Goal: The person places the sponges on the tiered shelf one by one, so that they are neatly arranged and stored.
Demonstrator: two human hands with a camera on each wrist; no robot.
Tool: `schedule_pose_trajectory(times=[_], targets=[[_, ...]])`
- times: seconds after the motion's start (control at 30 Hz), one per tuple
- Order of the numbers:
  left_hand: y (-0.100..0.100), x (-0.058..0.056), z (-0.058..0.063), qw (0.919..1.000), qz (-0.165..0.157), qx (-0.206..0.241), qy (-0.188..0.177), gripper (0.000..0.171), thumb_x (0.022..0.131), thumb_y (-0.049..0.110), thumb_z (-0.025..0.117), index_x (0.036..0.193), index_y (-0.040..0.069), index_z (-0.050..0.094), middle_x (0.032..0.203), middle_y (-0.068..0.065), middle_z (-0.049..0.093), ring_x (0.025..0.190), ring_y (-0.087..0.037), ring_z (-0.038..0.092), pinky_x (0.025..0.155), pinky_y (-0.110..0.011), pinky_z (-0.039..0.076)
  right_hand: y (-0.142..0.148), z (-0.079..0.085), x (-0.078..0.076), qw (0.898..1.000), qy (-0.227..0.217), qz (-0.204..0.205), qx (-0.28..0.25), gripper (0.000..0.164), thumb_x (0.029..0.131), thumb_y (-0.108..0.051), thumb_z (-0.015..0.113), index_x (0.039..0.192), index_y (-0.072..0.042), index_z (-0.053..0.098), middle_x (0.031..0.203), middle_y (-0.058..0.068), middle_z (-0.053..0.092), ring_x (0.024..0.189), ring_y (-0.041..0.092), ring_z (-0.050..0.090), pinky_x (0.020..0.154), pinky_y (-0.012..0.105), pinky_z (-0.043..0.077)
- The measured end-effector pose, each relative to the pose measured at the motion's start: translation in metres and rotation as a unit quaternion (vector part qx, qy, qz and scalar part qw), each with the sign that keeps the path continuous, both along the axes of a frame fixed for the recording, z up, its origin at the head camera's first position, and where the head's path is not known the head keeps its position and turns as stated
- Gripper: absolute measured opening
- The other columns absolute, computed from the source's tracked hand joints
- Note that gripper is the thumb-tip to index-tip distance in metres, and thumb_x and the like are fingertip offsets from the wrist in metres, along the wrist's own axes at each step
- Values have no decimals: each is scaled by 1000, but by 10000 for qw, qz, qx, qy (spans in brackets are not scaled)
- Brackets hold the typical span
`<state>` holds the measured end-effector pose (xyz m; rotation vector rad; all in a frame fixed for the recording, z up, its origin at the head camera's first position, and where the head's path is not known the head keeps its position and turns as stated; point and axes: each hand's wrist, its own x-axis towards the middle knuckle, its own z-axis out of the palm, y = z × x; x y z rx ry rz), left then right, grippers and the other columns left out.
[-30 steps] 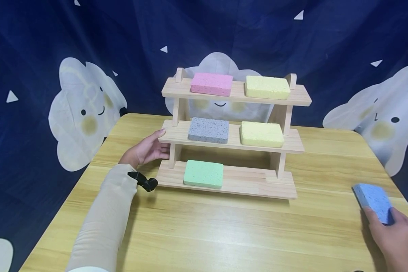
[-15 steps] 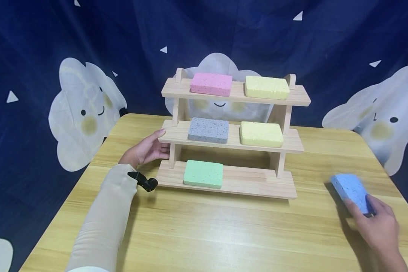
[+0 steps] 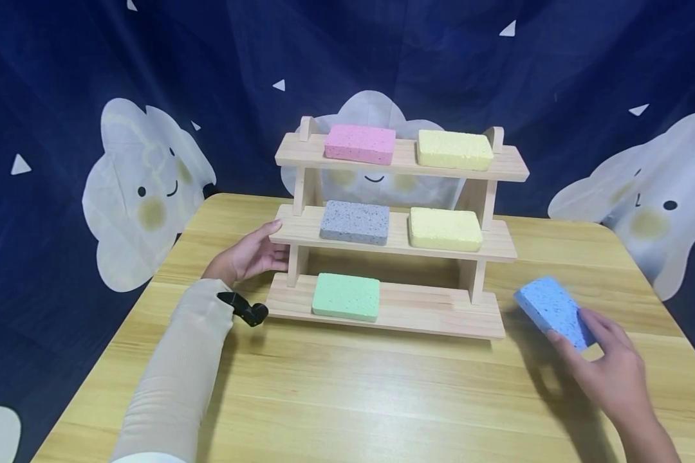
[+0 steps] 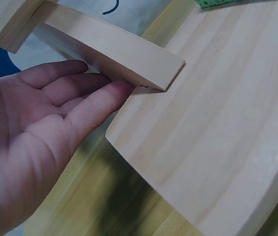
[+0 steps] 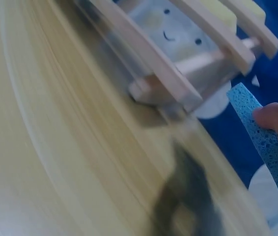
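Note:
My right hand [image 3: 614,373] pinches a blue sponge [image 3: 553,308] between thumb and fingers, raised over the table to the right of a three-tier wooden shelf [image 3: 399,244]. The right wrist view shows that sponge [image 5: 259,132] edge-on. At the shelf's left end, my left hand [image 3: 257,254] holds the frame, thumb at the middle board's end and fingers by the upright [image 4: 114,49]. A pink sponge [image 3: 359,143] and a yellow sponge [image 3: 454,149] lie on the top board. Grey [image 3: 354,222] and yellow [image 3: 444,229] sponges lie on the middle board, a green sponge [image 3: 346,296] on the bottom one.
The shelf stands on a light wooden table [image 3: 347,399]. Behind it hangs a dark blue curtain [image 3: 237,51] with smiling clouds. A black clip-like piece [image 3: 244,308] juts from the left wrist near the bottom board.
My right hand has carried the blue sponge leftward from the table's right side toward the shelf. The left hand and the shelf have stayed in place.

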<state>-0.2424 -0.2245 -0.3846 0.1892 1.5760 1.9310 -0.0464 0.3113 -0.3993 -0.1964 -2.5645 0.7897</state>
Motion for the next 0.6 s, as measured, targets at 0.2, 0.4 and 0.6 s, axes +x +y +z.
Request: schedule_pose_trajectory(times=[0.2,0.4,0.6], targets=[[0,1,-1,10000,2,34,-21,54,102,43,23,145,13,12,146,-31,21,134,-46,24,89,-41,50,-15,1,-1,9984,255,507,32,62,74,-16,78,128,2,55,127,23,55,122,-4,38,93,1,18],[0,1,-1,10000,16,-39,-34,57,101,44,26,147,15,11,146,-30,21,134,-45,25,91,-44,48,-26,-1,-3,9932,496,1052,26,61,70,-11,80,125,2,58,124,23,56,115,-21,30,93,-2,20],[0,1,0,9999,58,-81,-14,59,100,46,28,147,15,10,147,-29,21,134,-45,25,89,-41,50,-37,1,-14,9805,668,1841,-180,65,62,-2,81,124,-1,60,119,23,57,115,-16,36,93,-1,25]])
